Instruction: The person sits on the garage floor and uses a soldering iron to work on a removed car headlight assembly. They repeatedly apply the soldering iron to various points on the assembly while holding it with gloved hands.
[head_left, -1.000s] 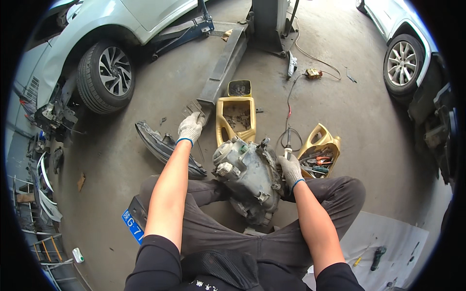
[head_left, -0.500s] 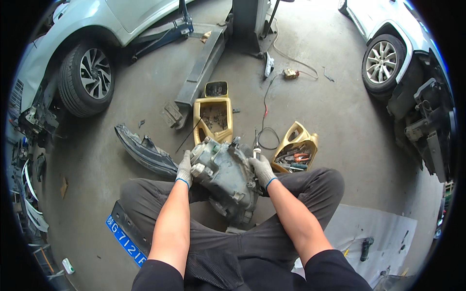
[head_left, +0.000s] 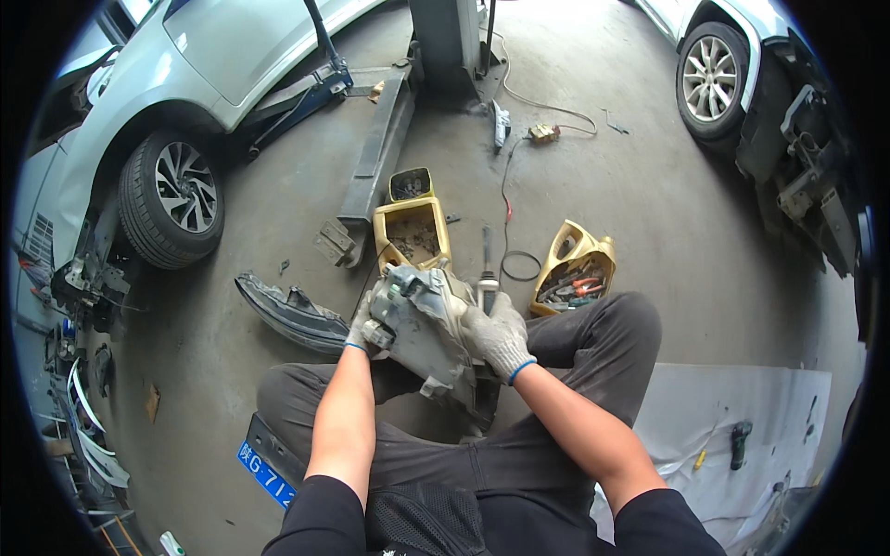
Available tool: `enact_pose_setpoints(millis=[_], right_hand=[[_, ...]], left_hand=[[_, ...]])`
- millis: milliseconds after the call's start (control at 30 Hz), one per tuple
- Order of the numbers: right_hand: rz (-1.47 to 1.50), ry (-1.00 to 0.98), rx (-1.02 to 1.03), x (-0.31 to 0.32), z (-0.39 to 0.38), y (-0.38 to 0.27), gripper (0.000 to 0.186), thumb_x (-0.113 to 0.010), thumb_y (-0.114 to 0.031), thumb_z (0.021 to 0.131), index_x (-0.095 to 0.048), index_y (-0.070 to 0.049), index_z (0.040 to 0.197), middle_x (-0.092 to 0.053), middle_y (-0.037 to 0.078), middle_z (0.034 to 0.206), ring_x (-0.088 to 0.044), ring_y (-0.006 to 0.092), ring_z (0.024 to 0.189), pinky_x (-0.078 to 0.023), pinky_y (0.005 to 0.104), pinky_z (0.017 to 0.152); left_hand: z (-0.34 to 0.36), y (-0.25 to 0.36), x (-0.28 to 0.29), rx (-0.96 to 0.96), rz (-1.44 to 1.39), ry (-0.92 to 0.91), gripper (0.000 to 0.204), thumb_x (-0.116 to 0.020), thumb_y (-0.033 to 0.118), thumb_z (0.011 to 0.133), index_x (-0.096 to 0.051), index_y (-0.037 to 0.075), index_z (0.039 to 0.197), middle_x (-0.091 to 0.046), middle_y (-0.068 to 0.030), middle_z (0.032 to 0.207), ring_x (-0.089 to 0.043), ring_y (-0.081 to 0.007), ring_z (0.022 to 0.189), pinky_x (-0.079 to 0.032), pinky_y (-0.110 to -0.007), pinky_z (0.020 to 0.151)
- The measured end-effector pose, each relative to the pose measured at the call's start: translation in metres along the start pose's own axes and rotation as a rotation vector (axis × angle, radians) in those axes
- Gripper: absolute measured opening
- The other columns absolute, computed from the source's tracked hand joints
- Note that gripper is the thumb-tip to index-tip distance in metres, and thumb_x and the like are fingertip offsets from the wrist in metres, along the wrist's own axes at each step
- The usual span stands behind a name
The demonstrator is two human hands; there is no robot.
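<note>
A car headlight housing, grey and dusty with its back side up, rests tilted over my lap between my legs. My left hand, in a pale knit glove, grips its left edge beside the round caps and connectors. My gloved right hand is closed at the housing's upper right edge. From that hand rises a slim tool with a pale and dark handle and a thin dark shaft pointing away from me; its exact kind is unclear. The fingertips of my left hand are partly hidden behind the housing.
Ahead stands a cut-open yellow jug with small parts; another yellow jug holds pliers and tools. A long curved dark lamp part lies left. A cable crosses the floor by a lift arm. Cars flank both sides.
The housing has turned and tilted in my hands. My right hand has shifted inward across its right edge, with the slim tool still upright. The whole view has swung slightly.
</note>
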State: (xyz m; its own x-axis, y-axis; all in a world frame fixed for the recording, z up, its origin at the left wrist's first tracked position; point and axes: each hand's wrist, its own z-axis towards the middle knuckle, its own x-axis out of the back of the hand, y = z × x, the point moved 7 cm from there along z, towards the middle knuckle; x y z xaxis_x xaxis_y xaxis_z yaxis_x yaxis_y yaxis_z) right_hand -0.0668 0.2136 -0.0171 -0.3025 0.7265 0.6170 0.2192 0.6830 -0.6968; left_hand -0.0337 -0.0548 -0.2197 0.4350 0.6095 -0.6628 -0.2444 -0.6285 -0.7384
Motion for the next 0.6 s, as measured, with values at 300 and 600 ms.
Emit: enact_pose_setpoints(millis=[300,600], right_hand=[[-0.12,0.223,0.294,-0.051,-0.01,-0.006,0.046,-0.063,-0.038,0.09,-0.054,0.003,0.11,-0.06,0.028,0.112,-0.058,0.0442,0.107,-0.047,0.0514,0.094],[-0.002,0.262,0.317,-0.077,0.016,-0.016,0.044,-0.065,-0.033,0.092,-0.053,0.003,0.114,-0.057,0.027,0.114,-0.055,0.0452,0.11,-0.046,0.0529,0.096]], left_hand=[[-0.04,0.041,-0.072,-0.71,2.108,0.968,0.035,-0.058,0.035,0.102,-0.074,0.004,0.106,-0.075,-0.0085,0.102,-0.07,-0.017,0.083,-0.056,-0.033,0.073],[-0.048,-0.003,-0.118,-0.808,2.18,0.915,0.037,-0.049,0.008,0.097,-0.064,0.0,0.129,-0.07,-0.0086,0.111,-0.069,-0.0169,0.091,-0.055,-0.03,0.072]])
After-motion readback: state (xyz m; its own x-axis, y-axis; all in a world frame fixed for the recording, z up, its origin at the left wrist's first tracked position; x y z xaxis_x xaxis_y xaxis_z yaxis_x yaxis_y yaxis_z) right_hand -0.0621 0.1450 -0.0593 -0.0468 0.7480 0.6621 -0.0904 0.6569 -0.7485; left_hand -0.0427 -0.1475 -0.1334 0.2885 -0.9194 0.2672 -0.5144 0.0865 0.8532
